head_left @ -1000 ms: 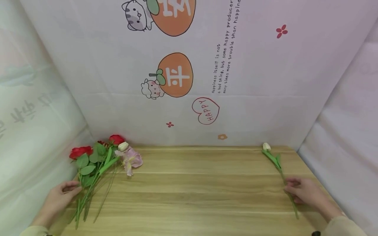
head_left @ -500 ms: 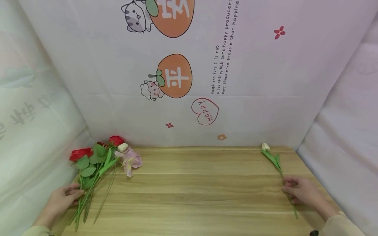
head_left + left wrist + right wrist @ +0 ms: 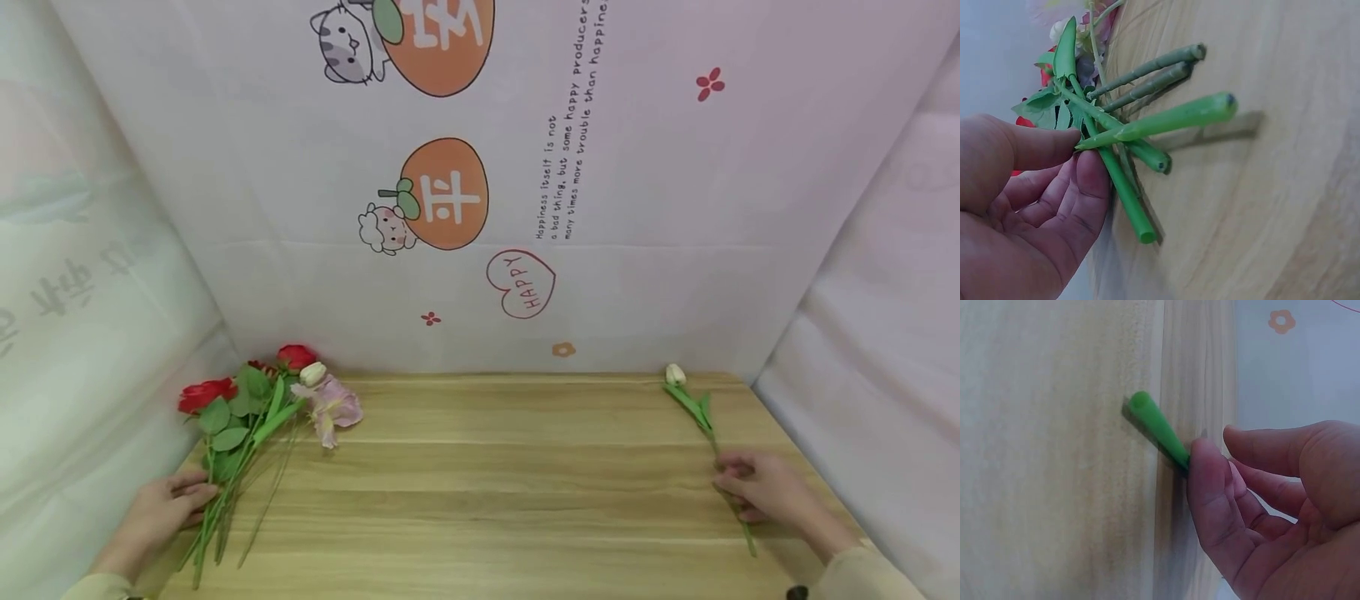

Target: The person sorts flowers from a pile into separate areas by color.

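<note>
In the head view my left hand point(image 3: 168, 510) is at the lower stems of a flower bunch lying at the table's left side. Thumb and index finger pinch one green stem point(image 3: 1172, 119), which seems to belong to the left red rose point(image 3: 207, 395). Beside that rose lie another red rose point(image 3: 296, 357), a white tulip point(image 3: 312, 374) and a pale purple flower point(image 3: 333, 408). My right hand point(image 3: 768, 492) is at the stem of a single white tulip point(image 3: 676, 374) on the right. In the right wrist view its thumb and index finger stand apart, the green stem point(image 3: 1160, 428) passing behind the index finger.
Both flower groups lie on a wooden table point(image 3: 487, 475). A white printed cloth point(image 3: 622, 292) rises behind its back edge, and more white cloth hangs at the left and right sides.
My left hand has moved slightly right and towards me, reaching in among the stems. The left red rose and its leaves have shifted a little. My right hand has edged slightly left over the tulip stem.
</note>
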### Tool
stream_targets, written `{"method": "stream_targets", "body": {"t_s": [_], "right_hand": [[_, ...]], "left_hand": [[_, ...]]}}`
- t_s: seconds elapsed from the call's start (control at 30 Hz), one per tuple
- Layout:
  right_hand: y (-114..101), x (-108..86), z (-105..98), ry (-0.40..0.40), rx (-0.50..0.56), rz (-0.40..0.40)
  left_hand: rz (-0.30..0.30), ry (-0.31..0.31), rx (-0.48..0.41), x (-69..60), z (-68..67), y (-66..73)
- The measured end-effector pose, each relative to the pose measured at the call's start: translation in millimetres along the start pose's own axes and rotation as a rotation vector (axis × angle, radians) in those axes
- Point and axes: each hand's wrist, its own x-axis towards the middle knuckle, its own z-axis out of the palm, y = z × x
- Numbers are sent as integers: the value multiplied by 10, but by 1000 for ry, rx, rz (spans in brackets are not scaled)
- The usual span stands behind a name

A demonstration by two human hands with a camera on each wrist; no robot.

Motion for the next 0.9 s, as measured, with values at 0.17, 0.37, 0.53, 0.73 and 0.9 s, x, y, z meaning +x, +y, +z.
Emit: {"method": "stream_targets", "body": {"t_s": [0.17,0.37,0.53,0.73,0.9], "right_hand": [[-65,47,-11,-2,-6,-21],[-77,5,-29,-9,1,-31],[-57,-7,-34,-22,19,-21],[-69,15,-36,-32,27,-24],[-109,33,-36,-43,15,-41]], "left_hand": [[4,7,-18,-8,-30,-3],[-9,-13,-43,-18,-41,2],[-6,-4,-62,-52,-30,27],[15,34,-45,-125,-66,161],[53,46,-25,-205,-89,226]]}}
